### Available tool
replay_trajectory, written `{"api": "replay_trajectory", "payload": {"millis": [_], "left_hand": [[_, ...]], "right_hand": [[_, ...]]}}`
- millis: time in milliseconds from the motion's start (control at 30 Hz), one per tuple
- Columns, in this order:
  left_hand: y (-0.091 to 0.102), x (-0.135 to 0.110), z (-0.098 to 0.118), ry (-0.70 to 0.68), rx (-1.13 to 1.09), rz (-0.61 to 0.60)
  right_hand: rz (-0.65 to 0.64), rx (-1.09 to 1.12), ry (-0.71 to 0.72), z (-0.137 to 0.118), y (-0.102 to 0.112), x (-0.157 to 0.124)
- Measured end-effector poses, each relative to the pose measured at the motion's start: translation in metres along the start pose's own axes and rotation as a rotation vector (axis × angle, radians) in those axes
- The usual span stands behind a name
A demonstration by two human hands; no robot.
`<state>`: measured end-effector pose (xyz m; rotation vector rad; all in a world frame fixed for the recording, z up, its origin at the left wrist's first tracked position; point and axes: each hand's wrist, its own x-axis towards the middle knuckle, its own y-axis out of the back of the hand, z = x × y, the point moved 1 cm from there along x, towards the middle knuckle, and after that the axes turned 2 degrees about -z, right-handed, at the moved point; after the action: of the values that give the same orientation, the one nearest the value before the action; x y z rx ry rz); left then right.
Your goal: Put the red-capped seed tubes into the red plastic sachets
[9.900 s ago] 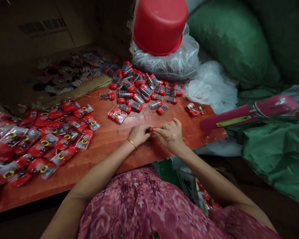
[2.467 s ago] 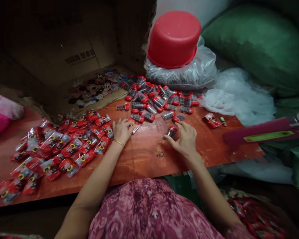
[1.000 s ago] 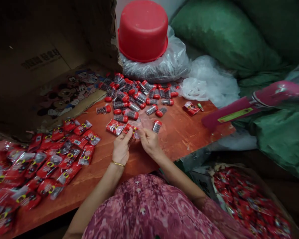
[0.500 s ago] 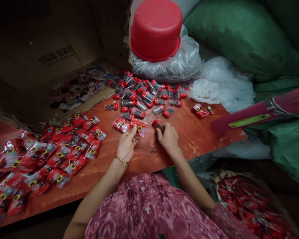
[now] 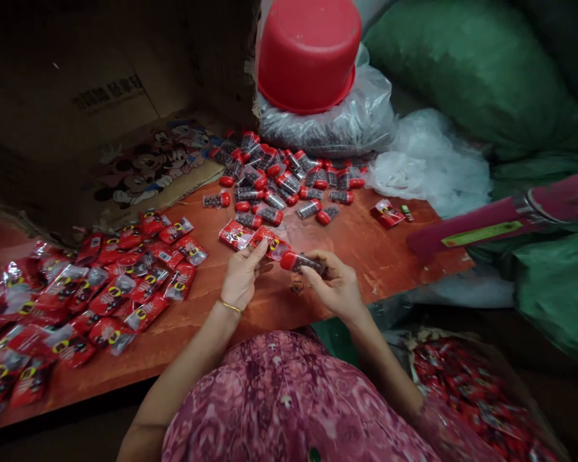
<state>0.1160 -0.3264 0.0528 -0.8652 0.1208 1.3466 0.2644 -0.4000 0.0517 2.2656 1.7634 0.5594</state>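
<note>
Between the fingers of my left hand [image 5: 241, 276] is a small red printed plastic packet [image 5: 272, 241], its clear end facing right. My right hand [image 5: 336, 285] grips a small clear bottle [image 5: 298, 261] of dark beads, its red cap pointing left at the packet's end. Whether the cap is inside the packet I cannot tell. Flat red packets [image 5: 234, 235] lie just beyond my left fingers. Farther back is a heap of similar red-capped bottles [image 5: 284, 183]. On the left, many filled red packets [image 5: 110, 292] are piled on the table.
A large cardboard box [image 5: 149, 147] opens at the back left. An upturned red tub [image 5: 311, 51] rests on a clear bag of dark beads [image 5: 327, 128]. A pink pole [image 5: 491, 221] slants in from the right. Below the table edge [image 5: 366, 292] sits a box of red packets [image 5: 467, 385].
My right hand has turned the bottle and brought its cap left to the packet's end. My left hand stays nearly in place with the packet. The view has shifted slightly.
</note>
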Motion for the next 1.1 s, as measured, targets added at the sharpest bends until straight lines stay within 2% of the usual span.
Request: {"api": "replay_trajectory", "payload": {"millis": [200,333,567,833,1000,1100], "left_hand": [[0.006,0.000,0.003,0.001,0.060,-0.016],[0.009,0.003,0.004,0.024,0.068,-0.022],[0.008,0.003,0.003,0.030,0.098,-0.067],[0.005,-0.002,0.007,-0.081,0.179,-0.061],[0.006,-0.001,0.005,-0.201,0.243,-0.059],[0.006,0.000,0.001,-0.216,0.267,-0.056]], "right_hand": [[-0.054,0.181,-0.135,-0.002,-0.005,0.003],[-0.056,0.198,-0.173,-0.004,-0.005,0.002],[-0.055,0.179,-0.140,-0.015,-0.002,0.001],[-0.039,0.029,-0.091,-0.009,-0.001,-0.002],[-0.088,0.036,-0.079,-0.009,-0.002,-0.004],[-0.085,0.009,-0.051,-0.010,-0.003,-0.005]]}}
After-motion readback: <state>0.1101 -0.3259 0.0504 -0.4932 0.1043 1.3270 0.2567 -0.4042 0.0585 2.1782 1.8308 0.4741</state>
